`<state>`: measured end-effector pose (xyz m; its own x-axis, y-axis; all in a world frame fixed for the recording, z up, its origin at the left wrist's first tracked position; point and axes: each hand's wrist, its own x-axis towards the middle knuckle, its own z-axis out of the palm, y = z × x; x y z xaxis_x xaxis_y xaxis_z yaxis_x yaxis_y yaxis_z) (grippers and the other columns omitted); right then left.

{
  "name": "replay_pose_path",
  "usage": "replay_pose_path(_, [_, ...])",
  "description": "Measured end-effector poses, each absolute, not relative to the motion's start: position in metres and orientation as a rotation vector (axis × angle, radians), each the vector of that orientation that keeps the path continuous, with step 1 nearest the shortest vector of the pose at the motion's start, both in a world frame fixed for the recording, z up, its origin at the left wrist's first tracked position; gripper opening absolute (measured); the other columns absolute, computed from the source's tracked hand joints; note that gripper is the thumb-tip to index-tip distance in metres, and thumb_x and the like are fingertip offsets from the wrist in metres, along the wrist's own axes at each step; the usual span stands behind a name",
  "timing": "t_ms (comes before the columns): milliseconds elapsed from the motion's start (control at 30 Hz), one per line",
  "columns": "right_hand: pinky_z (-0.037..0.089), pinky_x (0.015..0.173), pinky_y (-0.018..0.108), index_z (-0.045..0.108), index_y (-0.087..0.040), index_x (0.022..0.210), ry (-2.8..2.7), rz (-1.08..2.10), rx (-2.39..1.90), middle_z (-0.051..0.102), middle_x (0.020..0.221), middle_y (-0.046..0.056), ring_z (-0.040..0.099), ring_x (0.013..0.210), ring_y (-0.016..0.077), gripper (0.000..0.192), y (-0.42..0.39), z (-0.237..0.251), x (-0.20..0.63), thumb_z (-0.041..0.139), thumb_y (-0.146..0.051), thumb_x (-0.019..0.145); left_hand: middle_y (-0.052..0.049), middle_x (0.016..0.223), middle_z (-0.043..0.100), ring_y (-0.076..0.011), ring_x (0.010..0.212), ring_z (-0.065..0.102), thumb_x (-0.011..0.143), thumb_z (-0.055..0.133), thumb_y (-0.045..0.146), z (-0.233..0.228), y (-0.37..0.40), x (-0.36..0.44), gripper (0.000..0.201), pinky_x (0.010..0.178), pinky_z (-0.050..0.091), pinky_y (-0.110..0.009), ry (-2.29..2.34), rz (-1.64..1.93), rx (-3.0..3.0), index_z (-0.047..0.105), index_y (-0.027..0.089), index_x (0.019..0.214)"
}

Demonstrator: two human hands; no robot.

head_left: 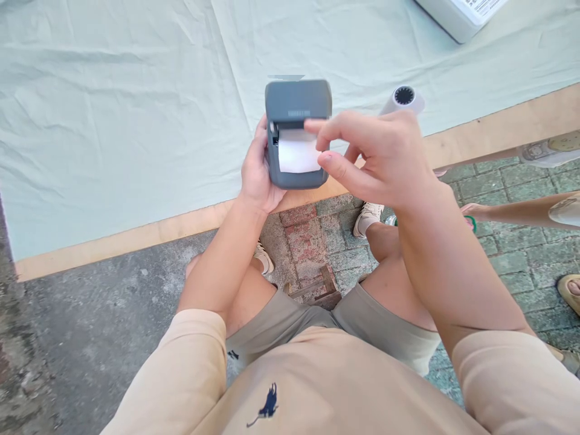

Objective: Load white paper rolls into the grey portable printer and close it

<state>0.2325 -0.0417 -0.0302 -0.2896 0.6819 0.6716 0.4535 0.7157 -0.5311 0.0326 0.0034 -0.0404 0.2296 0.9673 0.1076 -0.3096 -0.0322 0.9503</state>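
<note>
A dark grey handheld printer [299,98] is in front of me at the table's edge, held up in my left hand [260,169]. My left fingers wrap around its left side and underside, partly hidden by it. White paper [299,152] sits in the recess on its face, its lower edge slightly curved. Over the printer's right side hovers my right hand [380,154], thumb and index finger apart and nothing visible between them. The index fingertip is blurred near the paper's upper right; whether it touches is unclear.
A pale green cloth [136,121] covers the table, whose wooden edge [122,241] shows. Behind my right hand stands a white tube-like object with a black slotted end [404,95]. A white box-shaped device [457,18] lies at upper right. Another person's arm [521,211] is at the right.
</note>
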Motion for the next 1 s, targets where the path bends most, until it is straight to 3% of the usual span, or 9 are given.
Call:
replay_pose_path(133, [0.052,0.076,0.028,0.070,-0.020,0.110,-1.833,0.138,-0.859,0.063,0.138,0.005,0.065,0.083,0.0112,0.025,-0.042,-0.029,0.233,0.052,-0.037,0.104,-0.008,0.136,0.067,-0.0338,0.147,0.055,0.093,0.055,0.061,-0.035,-0.003,0.035,0.046,0.120,0.054,-0.048,0.631,1.177,1.138,0.062,0.026,0.123])
replay_pose_path(233, [0.052,0.085,0.031,0.069,-0.023,0.109,-1.852,0.038,-0.916,0.069,0.122,0.003,0.066,0.095,0.0156,0.020,-0.036,-0.030,0.233,0.051,-0.024,0.100,-0.010,0.129,0.068,-0.0343,0.148,0.054,0.091,0.060,0.066,-0.035,-0.006,0.035,0.053,0.117,0.055,-0.046,0.596,1.149,1.192,0.062,0.024,0.123])
replay_pose_path(333, [0.049,0.088,0.036,0.070,-0.024,0.110,-1.929,-0.047,-1.066,0.071,0.101,0.001,0.065,0.097,0.0195,0.022,-0.031,-0.030,0.231,0.052,-0.022,0.097,-0.007,0.128,0.066,-0.0340,0.138,0.062,0.083,0.076,0.061,-0.039,-0.007,0.033,0.062,0.099,0.062,-0.040,0.606,1.103,1.264,0.059,0.025,0.130])
replay_pose_path(467, [0.043,0.079,0.036,0.070,-0.025,0.114,-2.029,-0.025,-1.300,0.072,0.101,0.003,0.063,0.093,0.0215,0.024,-0.034,-0.025,0.225,0.059,-0.027,0.093,-0.005,0.129,0.064,-0.0323,0.135,0.064,0.078,0.084,0.056,-0.041,-0.007,0.032,0.072,0.083,0.062,-0.031,0.592,1.031,1.316,0.055,0.026,0.136])
replay_pose_path(600, [0.039,0.079,0.037,0.069,-0.025,0.119,-2.081,-0.049,-1.477,0.072,0.100,0.005,0.063,0.104,0.0284,0.031,-0.038,-0.018,0.219,0.061,-0.025,0.089,-0.006,0.129,0.063,-0.0360,0.145,0.056,0.077,0.082,0.057,-0.041,-0.007,0.033,0.072,0.090,0.064,-0.036,0.621,1.016,1.337,0.054,0.026,0.136])
replay_pose_path(733, [0.038,0.079,0.038,0.067,-0.023,0.117,-2.017,0.063,-1.498,0.071,0.104,0.006,0.062,0.101,0.0283,0.035,-0.037,-0.017,0.215,0.063,-0.019,0.082,-0.006,0.129,0.063,-0.0365,0.150,0.051,0.076,0.080,0.055,-0.041,-0.007,0.034,0.070,0.105,0.062,-0.044,0.661,1.025,1.336,0.053,0.026,0.134])
replay_pose_path(867, [0.041,0.080,0.033,0.063,-0.020,0.108,-1.728,0.252,-1.076,0.070,0.108,0.002,0.062,0.098,0.0193,0.031,-0.037,-0.018,0.220,0.062,-0.020,0.077,-0.005,0.130,0.064,-0.0321,0.148,0.054,0.083,0.072,0.053,-0.041,-0.005,0.035,0.061,0.114,0.058,-0.043,0.725,1.132,1.273,0.052,0.028,0.135])
replay_pose_path(1000, [0.031,0.056,0.025,0.052,-0.021,0.123,-1.217,0.736,-0.764,0.063,0.101,0.004,0.057,0.076,0.0123,0.049,-0.018,-0.035,0.229,0.051,-0.027,0.074,-0.005,0.125,0.070,-0.0282,0.136,0.063,0.089,0.061,0.053,-0.038,0.000,0.033,0.041,0.115,0.058,-0.041,0.787,1.225,1.179,0.058,0.026,0.120])
